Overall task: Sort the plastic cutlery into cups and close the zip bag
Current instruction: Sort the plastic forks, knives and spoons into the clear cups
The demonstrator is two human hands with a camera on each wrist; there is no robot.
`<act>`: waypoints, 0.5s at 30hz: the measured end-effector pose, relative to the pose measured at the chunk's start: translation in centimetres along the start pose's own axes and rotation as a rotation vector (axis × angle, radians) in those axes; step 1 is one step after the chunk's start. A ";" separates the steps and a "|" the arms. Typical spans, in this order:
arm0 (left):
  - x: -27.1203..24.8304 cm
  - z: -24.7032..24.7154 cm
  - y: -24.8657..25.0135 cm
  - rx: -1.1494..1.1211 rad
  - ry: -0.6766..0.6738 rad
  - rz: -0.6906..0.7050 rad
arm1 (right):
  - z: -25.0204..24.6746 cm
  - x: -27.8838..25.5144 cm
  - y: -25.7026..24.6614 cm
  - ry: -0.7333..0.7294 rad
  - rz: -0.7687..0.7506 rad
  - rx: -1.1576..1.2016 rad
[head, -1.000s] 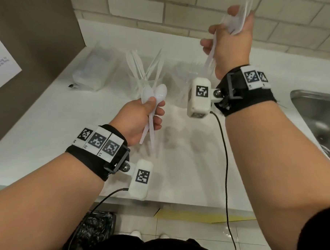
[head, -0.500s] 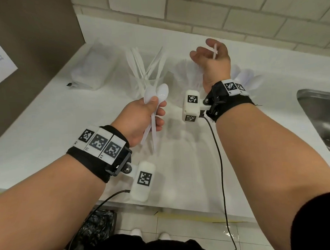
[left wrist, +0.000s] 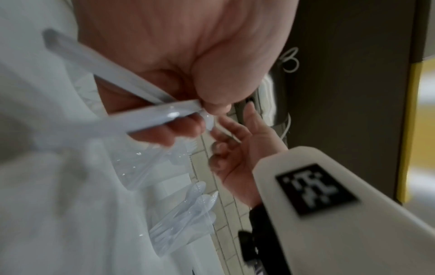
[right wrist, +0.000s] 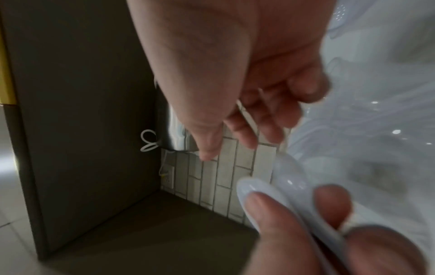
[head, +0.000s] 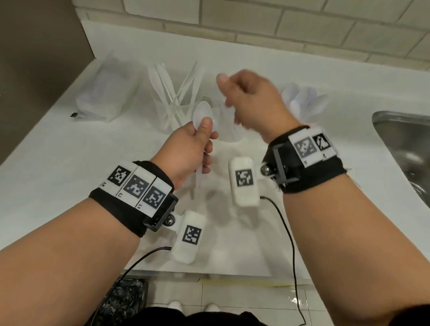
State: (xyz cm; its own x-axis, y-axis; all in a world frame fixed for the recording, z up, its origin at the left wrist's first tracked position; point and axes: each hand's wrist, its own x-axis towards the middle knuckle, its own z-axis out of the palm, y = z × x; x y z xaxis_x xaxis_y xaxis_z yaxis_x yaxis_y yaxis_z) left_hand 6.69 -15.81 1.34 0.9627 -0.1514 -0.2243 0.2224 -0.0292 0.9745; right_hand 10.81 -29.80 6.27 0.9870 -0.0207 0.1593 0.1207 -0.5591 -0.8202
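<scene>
My left hand (head: 193, 149) grips two clear plastic spoons (head: 202, 114) by the handles, bowls up, over the white counter (head: 61, 174). The left wrist view shows the spoons (left wrist: 150, 119) crossing my curled fingers. My right hand (head: 251, 104) hovers just right of the spoons, blurred, with fingers loosely spread and nothing plainly in them; the right wrist view shows the hand (right wrist: 259, 111) above the spoon bowls (right wrist: 270, 186). A clear cup of knives and forks (head: 179, 100) stands behind my left hand. A cup of spoons (head: 305, 99) stands behind my right wrist. The zip bag (head: 102, 93) lies at the back left.
A steel sink (head: 410, 154) is set into the counter at the right. A brown panel (head: 32, 60) walls off the left side and a tiled wall (head: 301, 18) runs along the back. Another clear cup (head: 228, 132) stands partly hidden between my hands.
My right hand came down from high up with a bunch of cutlery, passed by the right cup, and has swung left toward the spoons in my left hand. The left hand barely moved.
</scene>
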 end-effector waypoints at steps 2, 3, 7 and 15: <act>0.1 0.4 0.2 0.066 -0.019 0.032 | 0.3 -1.9 0.2 -0.182 0.071 -0.022; 0.1 0.5 0.3 0.088 -0.030 0.042 | 0.3 -2.5 0.4 -0.215 0.070 0.007; -0.2 1.0 0.8 0.084 -0.071 -0.004 | -0.3 -3.6 1.5 -0.200 0.082 0.208; -1.0 2.4 0.8 0.269 -0.216 -0.034 | -1.9 -4.7 0.9 -0.243 0.150 0.141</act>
State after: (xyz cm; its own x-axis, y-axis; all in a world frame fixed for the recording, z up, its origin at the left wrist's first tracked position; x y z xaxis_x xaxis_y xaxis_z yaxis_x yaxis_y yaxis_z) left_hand 5.50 -18.07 2.39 0.8941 -0.3512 -0.2781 0.1772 -0.2928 0.9396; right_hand 6.09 -31.74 5.82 0.9893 0.1136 -0.0915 -0.0318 -0.4442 -0.8954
